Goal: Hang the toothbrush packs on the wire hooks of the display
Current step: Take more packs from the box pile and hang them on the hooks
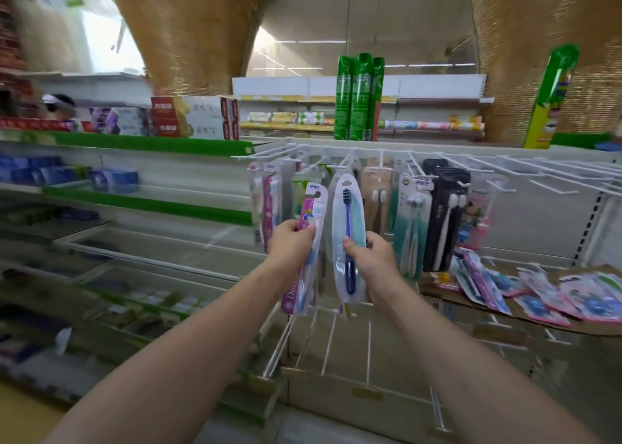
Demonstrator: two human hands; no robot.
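Hanging step under way: pink pack (308, 241) pinched by left hand (292, 243), blue pack (349, 238) by right hand (372, 258), both raised below wire hooks (340, 164). Next, hang-hole alignment with hook tip judged necessary.

Three green cartons (359, 97) upright on top shelf; red-and-white boxes (195, 117) to their left; blurred blue packs (113, 181), possibly toothpaste, lower left.

Bright, even overhead light; motion blur and wide-angle warping at the edges.
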